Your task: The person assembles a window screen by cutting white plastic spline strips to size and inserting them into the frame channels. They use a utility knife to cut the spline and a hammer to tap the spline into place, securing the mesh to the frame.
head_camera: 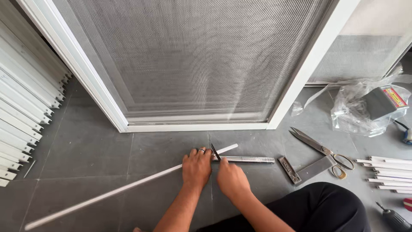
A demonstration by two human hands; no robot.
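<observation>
Fingers (201,153) of the left hand (196,168) press flat on a long thin white plastic strip (107,193) lying on the grey tiled floor (86,146); the right hand (231,179) grips a dark pencil-like marker (215,152), its tip on the strip beside a metal ruler (249,160). Marking seems underway; the strip looks uncut, scissors (319,148) idle to the right.

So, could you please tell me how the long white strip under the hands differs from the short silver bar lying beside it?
The white strip is far longer than the silver bar. The strip runs diagonally across the floor; the bar lies nearly level. The left hand presses on the strip, while the bar lies free past the right hand, which holds a dark pen-like tool. Both are slim, straight and flat on the grey tiles.
</observation>
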